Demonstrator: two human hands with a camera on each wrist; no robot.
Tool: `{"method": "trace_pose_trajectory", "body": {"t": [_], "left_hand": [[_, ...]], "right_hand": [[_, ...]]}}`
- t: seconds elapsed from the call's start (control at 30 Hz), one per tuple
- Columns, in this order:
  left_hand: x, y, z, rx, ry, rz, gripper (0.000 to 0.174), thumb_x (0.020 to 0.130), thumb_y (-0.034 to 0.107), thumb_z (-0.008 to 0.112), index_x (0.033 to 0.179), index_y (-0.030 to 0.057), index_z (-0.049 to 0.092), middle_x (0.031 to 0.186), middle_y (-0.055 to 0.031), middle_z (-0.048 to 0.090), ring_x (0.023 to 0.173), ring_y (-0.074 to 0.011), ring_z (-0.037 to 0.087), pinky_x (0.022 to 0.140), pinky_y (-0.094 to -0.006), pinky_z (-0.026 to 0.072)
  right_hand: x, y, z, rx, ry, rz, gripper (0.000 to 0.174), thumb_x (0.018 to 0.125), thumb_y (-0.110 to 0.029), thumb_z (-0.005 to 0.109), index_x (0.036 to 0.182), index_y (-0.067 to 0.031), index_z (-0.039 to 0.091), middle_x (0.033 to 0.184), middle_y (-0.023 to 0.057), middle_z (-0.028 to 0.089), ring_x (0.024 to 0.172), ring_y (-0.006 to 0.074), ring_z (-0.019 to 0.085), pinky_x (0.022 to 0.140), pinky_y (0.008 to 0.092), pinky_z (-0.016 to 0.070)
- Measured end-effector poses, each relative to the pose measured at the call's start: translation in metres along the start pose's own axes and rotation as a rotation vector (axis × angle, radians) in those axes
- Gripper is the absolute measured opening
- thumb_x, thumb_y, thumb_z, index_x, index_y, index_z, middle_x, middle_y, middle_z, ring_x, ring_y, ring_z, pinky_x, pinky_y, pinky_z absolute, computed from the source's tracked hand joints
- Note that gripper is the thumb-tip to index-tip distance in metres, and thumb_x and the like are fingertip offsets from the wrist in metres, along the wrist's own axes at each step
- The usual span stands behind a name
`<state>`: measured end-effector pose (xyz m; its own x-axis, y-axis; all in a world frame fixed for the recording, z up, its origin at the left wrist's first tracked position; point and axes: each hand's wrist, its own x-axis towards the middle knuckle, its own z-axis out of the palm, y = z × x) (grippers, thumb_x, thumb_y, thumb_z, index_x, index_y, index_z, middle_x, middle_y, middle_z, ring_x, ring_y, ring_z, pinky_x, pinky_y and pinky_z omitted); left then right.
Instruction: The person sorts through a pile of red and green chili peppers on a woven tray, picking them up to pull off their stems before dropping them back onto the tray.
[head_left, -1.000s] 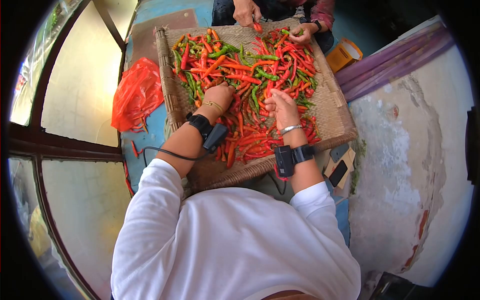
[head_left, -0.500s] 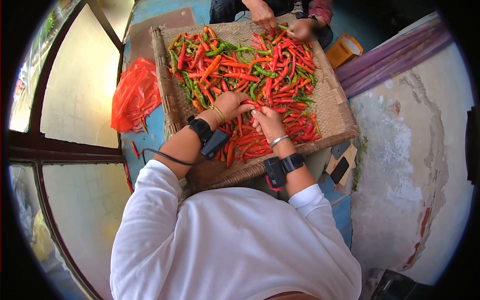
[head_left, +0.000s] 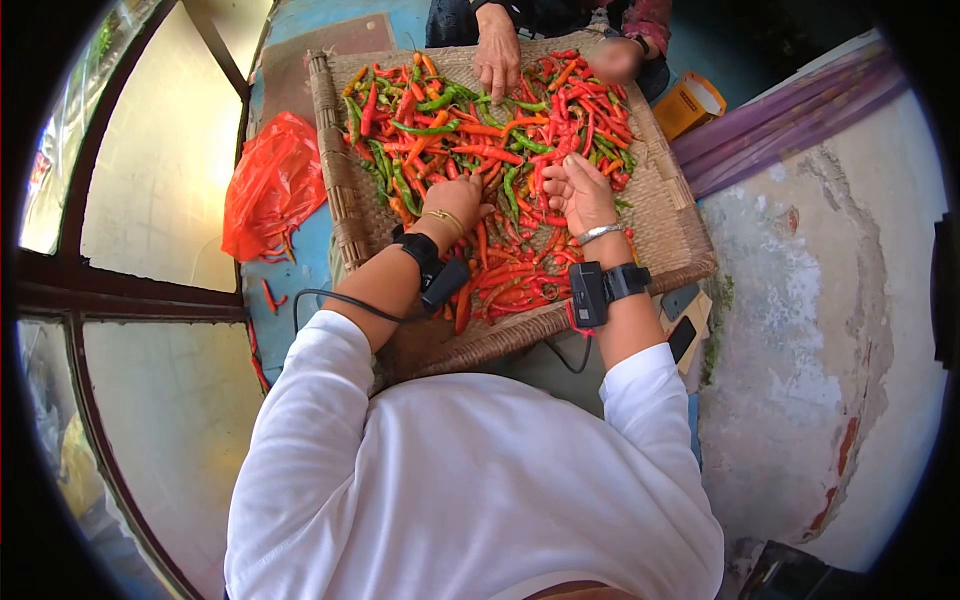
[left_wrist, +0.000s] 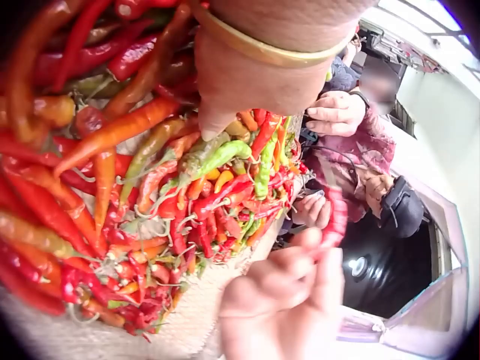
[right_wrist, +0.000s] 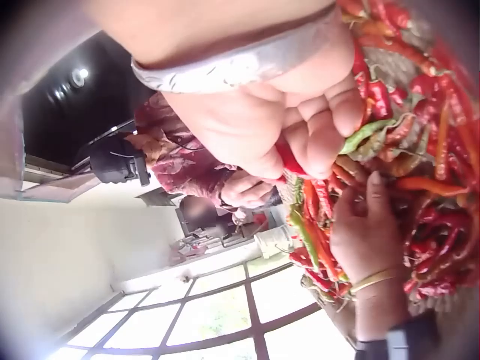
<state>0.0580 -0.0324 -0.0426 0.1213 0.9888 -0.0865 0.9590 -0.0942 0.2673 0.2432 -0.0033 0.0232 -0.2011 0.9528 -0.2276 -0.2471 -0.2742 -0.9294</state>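
Observation:
Red, orange and green chili peppers (head_left: 490,150) lie heaped on a woven tray (head_left: 345,205). My left hand (head_left: 455,203), with a gold bangle, reaches down to the pile at its near left part. In the right wrist view its thumb and fingers stand apart among the peppers, fingertips partly hidden. My right hand (head_left: 585,195), with a silver bangle, is raised over the right part of the pile. Between its thumb and fingers it pinches a red chili pepper (left_wrist: 334,217), blurred in the left wrist view; the right wrist view shows only a little of it.
Across the tray, another person's hand (head_left: 497,60) reaches to the peppers. A red plastic bag (head_left: 275,185) lies left of the tray, a yellow box (head_left: 685,108) stands at the far right, and a phone (head_left: 682,340) lies near the tray's right corner. Walls stand on both sides.
My hands met over the pile around a red chili pepper, then parted. The right hand moved right and up with a pepper; the left stayed low. The other person's hand moved left over the tray.

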Motion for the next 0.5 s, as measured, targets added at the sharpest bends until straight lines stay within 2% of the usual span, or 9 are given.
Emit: {"method": "trace_pose_trajectory", "body": {"t": [0.03, 0.07, 0.1, 0.13, 0.23, 0.3, 0.43, 0.47, 0.5], "left_hand": [[0.000, -0.001, 0.003, 0.008, 0.075, 0.015, 0.048, 0.077, 0.042, 0.056, 0.104, 0.0029, 0.050, 0.083, -0.0127, 0.061, 0.072, -0.0268, 0.060, 0.058, -0.0372, 0.0494], [0.002, -0.002, 0.005, 0.010, 0.078, 0.011, 0.048, 0.077, 0.042, 0.056, 0.104, 0.0029, 0.050, 0.083, -0.0127, 0.061, 0.072, -0.0268, 0.060, 0.058, -0.0372, 0.0494], [0.005, -0.001, 0.004, -0.015, 0.003, -0.028, 0.045, 0.076, 0.039, 0.056, 0.102, 0.0031, 0.051, 0.081, -0.0126, 0.062, 0.072, -0.0270, 0.061, 0.059, -0.0374, 0.0496], [0.007, 0.000, 0.004, -0.040, -0.072, -0.065, 0.041, 0.076, 0.037, 0.057, 0.100, 0.0033, 0.052, 0.080, -0.0124, 0.062, 0.072, -0.0272, 0.061, 0.061, -0.0376, 0.0497], [0.008, 0.001, -0.001, -0.115, -0.080, -0.123, 0.035, 0.074, 0.032, 0.056, 0.093, 0.0022, 0.055, 0.080, -0.0143, 0.062, 0.074, -0.0280, 0.061, 0.062, -0.0388, 0.0491], [0.008, -0.004, 0.001, -0.197, -0.077, -0.119, 0.034, 0.073, 0.031, 0.057, 0.090, 0.0019, 0.056, 0.079, -0.0148, 0.062, 0.075, -0.0288, 0.060, 0.063, -0.0394, 0.0487], [0.003, -0.001, 0.000, -0.448, -0.017, 0.004, 0.030, 0.070, 0.028, 0.061, 0.084, 0.0009, 0.059, 0.075, -0.0155, 0.062, 0.072, -0.0280, 0.061, 0.062, -0.0370, 0.0479], [0.002, 0.001, -0.002, -0.639, -0.127, -0.007, 0.036, 0.069, 0.031, 0.063, 0.083, -0.0016, 0.058, 0.076, -0.0185, 0.060, 0.074, -0.0285, 0.060, 0.065, -0.0363, 0.0470], [-0.002, 0.005, -0.005, -0.637, -0.128, -0.008, 0.036, 0.069, 0.031, 0.063, 0.083, -0.0016, 0.058, 0.076, -0.0185, 0.060, 0.074, -0.0285, 0.060, 0.065, -0.0363, 0.0470]], "right_hand": [[0.005, -0.005, -0.001, 0.092, 0.060, -0.060, 0.034, 0.086, -0.024, 0.051, 0.110, -0.0003, 0.047, 0.074, 0.0080, 0.062, 0.062, 0.0112, 0.059, 0.051, 0.0226, 0.0481], [0.008, -0.003, -0.001, 0.149, 0.120, -0.068, 0.045, 0.085, -0.023, 0.053, 0.120, 0.0026, 0.040, 0.075, 0.0083, 0.060, 0.061, 0.0113, 0.058, 0.045, 0.0222, 0.0454], [0.007, 0.003, 0.000, 0.150, 0.116, -0.067, 0.045, 0.085, -0.023, 0.053, 0.120, 0.0026, 0.040, 0.075, 0.0083, 0.060, 0.061, 0.0113, 0.058, 0.045, 0.0222, 0.0454], [0.001, 0.012, 0.001, 0.114, 0.077, 0.007, 0.043, 0.085, -0.022, 0.053, 0.118, 0.0021, 0.042, 0.075, 0.0081, 0.060, 0.060, 0.0114, 0.058, 0.045, 0.0223, 0.0452], [-0.022, 0.045, 0.009, 0.054, -0.014, 0.173, 0.030, 0.085, -0.021, 0.053, 0.106, -0.0005, 0.051, 0.072, 0.0058, 0.060, 0.056, 0.0104, 0.056, 0.043, 0.0208, 0.0427], [-0.032, 0.062, 0.010, 0.011, -0.027, 0.268, 0.029, 0.085, -0.022, 0.053, 0.105, -0.0012, 0.052, 0.070, 0.0042, 0.059, 0.055, 0.0098, 0.056, 0.042, 0.0198, 0.0418], [-0.038, 0.059, 0.012, -0.193, -0.035, 0.278, 0.033, 0.086, -0.023, 0.051, 0.110, -0.0010, 0.049, 0.073, 0.0038, 0.058, 0.058, 0.0090, 0.055, 0.044, 0.0191, 0.0422], [-0.037, 0.059, 0.014, -0.234, 0.008, 0.290, 0.031, 0.086, -0.023, 0.051, 0.108, -0.0017, 0.050, 0.072, 0.0029, 0.058, 0.057, 0.0086, 0.055, 0.044, 0.0188, 0.0422], [-0.037, 0.060, 0.015, -0.274, 0.050, 0.304, 0.029, 0.086, -0.024, 0.050, 0.105, -0.0025, 0.051, 0.072, 0.0020, 0.057, 0.057, 0.0082, 0.054, 0.043, 0.0185, 0.0422]]}}
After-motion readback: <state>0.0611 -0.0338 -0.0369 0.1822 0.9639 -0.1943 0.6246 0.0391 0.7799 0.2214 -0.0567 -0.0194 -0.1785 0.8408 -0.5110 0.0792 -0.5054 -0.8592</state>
